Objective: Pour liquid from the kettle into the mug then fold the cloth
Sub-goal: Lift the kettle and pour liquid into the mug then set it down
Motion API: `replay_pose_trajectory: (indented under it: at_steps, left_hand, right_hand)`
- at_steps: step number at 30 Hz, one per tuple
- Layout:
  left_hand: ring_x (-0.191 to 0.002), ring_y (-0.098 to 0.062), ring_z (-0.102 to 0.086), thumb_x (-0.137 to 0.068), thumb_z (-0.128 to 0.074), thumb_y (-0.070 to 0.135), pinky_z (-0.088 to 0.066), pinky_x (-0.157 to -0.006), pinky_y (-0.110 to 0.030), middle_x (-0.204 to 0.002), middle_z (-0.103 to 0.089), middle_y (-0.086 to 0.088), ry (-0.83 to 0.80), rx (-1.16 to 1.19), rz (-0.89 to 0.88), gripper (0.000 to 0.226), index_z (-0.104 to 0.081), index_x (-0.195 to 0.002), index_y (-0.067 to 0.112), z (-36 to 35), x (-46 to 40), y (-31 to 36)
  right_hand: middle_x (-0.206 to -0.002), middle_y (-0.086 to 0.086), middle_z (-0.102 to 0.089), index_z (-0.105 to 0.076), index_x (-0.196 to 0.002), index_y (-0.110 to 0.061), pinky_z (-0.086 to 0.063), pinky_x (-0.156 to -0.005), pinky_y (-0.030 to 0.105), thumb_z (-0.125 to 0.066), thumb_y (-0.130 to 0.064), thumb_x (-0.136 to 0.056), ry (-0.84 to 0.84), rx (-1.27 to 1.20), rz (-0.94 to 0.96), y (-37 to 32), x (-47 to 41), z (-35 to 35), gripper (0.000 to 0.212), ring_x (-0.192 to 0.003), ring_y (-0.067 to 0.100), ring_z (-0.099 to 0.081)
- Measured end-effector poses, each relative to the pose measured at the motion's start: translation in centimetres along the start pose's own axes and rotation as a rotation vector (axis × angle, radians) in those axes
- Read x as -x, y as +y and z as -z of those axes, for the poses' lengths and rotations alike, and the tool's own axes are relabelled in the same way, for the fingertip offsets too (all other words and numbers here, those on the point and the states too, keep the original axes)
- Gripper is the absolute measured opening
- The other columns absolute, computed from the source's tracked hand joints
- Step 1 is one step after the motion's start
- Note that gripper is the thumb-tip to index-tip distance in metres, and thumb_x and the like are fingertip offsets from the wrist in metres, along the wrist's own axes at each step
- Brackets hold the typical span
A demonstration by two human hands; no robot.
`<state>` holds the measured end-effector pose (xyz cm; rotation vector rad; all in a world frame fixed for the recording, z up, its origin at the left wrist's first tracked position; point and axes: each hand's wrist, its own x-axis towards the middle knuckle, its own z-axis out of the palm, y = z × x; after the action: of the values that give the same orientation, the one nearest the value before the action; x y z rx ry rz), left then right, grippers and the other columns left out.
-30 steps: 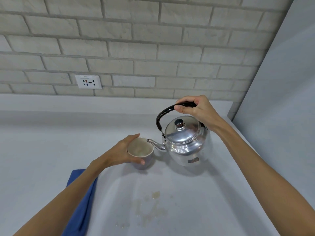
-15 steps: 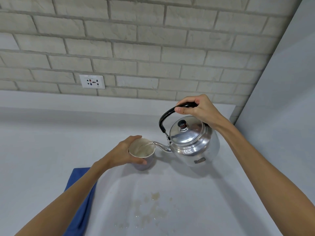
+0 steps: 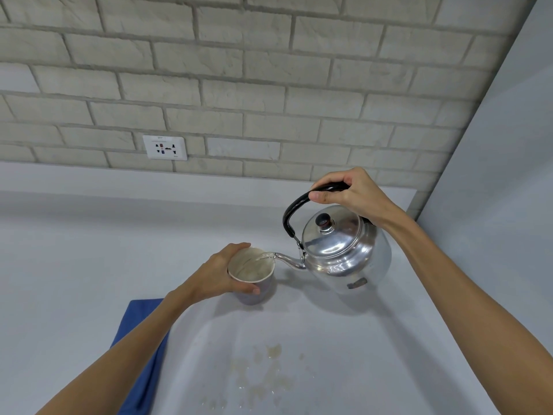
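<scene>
A shiny metal kettle (image 3: pixel 347 253) with a black handle hangs tilted to the left above the counter. My right hand (image 3: pixel 353 194) grips the top of that handle. Clear liquid streams from the spout into a pale mug (image 3: pixel 253 275) standing on the counter. My left hand (image 3: pixel 220 275) wraps around the mug's left side. A blue cloth (image 3: pixel 140 354) lies flat on the counter at lower left, partly hidden under my left forearm.
The grey counter (image 3: pixel 74 265) runs back to a brick wall with a white power socket (image 3: pixel 165 147). A plain grey wall (image 3: pixel 505 205) closes off the right side. Brownish spill stains (image 3: pixel 263 372) mark the counter in front of the mug.
The kettle has tilted further left and its spout reached over the mug's rim; liquid now streams into the mug. My left hand stays on the mug.
</scene>
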<state>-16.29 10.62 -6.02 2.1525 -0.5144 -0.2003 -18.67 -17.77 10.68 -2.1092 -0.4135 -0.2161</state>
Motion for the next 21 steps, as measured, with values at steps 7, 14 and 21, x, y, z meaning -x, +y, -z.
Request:
replay_pose_trajectory:
  at_steps: [7, 14, 21]
  left_hand:
    - [-0.112, 0.002, -0.051, -0.04, -0.085, 0.062, -0.046, -0.094, -0.027, -0.12, -0.05, 0.03, 0.003, 0.004, -0.004, 0.097, -0.041, -0.125, 0.048, 0.0, 0.0, -0.1]
    - [-0.113, 0.0, -0.051, -0.04, -0.086, 0.061, -0.046, -0.095, -0.029, -0.119, -0.05, 0.031, 0.002, 0.002, 0.0, 0.099, -0.041, -0.126, 0.047, 0.0, -0.1, -0.1]
    - [-0.114, -0.001, -0.05, -0.04, -0.085, 0.062, -0.046, -0.095, -0.029, -0.121, -0.049, 0.03, 0.001, -0.006, -0.007, 0.098, -0.04, -0.127, 0.047, 0.0, -0.1, -0.1]
  right_hand:
    - [-0.076, -0.008, -0.075, -0.077, -0.082, -0.021, -0.051, -0.075, 0.013, -0.081, -0.022, -0.074, -0.025, 0.016, -0.001, -0.4, -0.4, 0.1, 0.008, -0.079, 0.005, -0.069]
    - [-0.081, 0.002, -0.076, -0.078, -0.084, -0.018, -0.053, -0.086, 0.031, -0.08, -0.022, -0.075, -0.03, 0.047, -0.003, -0.8, -0.6, 0.0, 0.01, -0.082, 0.014, -0.07]
    - [-0.08, 0.0, -0.076, -0.078, -0.081, -0.023, -0.052, -0.09, 0.042, -0.081, -0.025, -0.074, -0.034, 0.09, -0.019, -1.1, -0.7, -0.1, 0.008, -0.083, 0.015, -0.069]
